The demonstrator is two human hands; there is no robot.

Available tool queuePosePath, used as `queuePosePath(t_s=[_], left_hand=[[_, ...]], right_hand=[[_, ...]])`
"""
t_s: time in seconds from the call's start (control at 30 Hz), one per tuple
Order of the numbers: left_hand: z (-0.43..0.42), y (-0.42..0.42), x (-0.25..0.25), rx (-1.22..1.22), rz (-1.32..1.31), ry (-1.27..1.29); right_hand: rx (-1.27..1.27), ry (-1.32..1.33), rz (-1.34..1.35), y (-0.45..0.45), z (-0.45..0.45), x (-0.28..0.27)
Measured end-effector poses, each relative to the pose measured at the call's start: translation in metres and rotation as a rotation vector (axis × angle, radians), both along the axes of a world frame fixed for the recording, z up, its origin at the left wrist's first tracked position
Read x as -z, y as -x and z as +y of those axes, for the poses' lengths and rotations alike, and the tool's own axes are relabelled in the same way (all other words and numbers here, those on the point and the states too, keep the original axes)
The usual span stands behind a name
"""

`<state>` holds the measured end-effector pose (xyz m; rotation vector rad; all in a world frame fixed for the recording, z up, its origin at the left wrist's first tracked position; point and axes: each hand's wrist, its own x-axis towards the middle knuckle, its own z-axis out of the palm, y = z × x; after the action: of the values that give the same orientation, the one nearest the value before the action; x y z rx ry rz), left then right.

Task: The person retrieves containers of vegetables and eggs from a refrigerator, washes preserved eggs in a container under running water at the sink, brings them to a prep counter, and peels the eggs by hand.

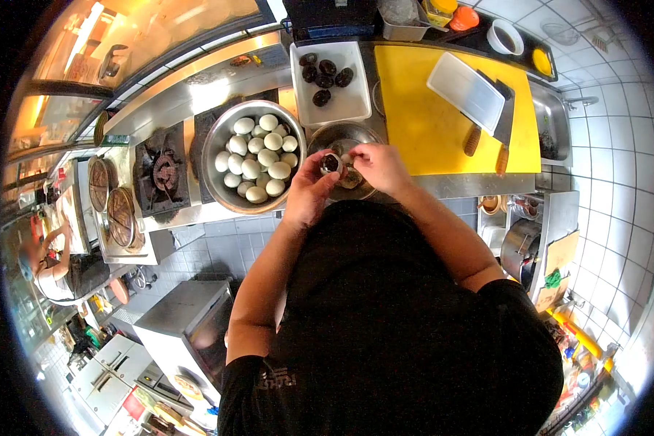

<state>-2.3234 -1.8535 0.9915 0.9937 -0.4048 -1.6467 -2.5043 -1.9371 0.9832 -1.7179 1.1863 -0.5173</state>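
Note:
My left hand (310,190) is closed around a partly peeled century egg (330,163), its dark inside showing through the pale shell. Close beside it, my right hand (380,168) is closed, fingertips pinched near the egg; whatever they hold is too small to make out. Both hands are over a metal bowl (356,131) with bits of shell in it. To the left, a large steel bowl (209,163) holds several whole pale eggs (251,168). Behind the hands, several dark peeled eggs (327,67) lie in a white tray (352,109).
On the right, a yellow cutting board (407,94) carries a white plastic tray or lid (466,91) and knives with wooden handles (472,142). A sink (556,131) lies beyond it. Gas burners (165,171) are at left. Another person (51,272) works at far left.

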Motion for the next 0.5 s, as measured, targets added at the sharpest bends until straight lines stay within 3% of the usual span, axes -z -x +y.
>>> queuePosePath(t_s=[0.13,0.33,0.43,0.5], left_hand=[[0.0,-0.001,0.005,-0.05,-0.059,-0.004],[-0.003,-0.001,0.009,-0.069,-0.155,0.006],[-0.002,-0.004,0.014,-0.071,-0.209,0.006],[-0.003,-0.004,0.012,-0.056,-0.291,0.005]], right_hand=[[-0.134,0.239,0.132,0.0,0.002,0.013],[-0.122,0.093,0.181,-0.004,0.004,0.012],[-0.155,0.46,-0.013,-0.004,0.007,0.028],[-0.018,0.031,-0.103,-0.008,0.004,0.022]])
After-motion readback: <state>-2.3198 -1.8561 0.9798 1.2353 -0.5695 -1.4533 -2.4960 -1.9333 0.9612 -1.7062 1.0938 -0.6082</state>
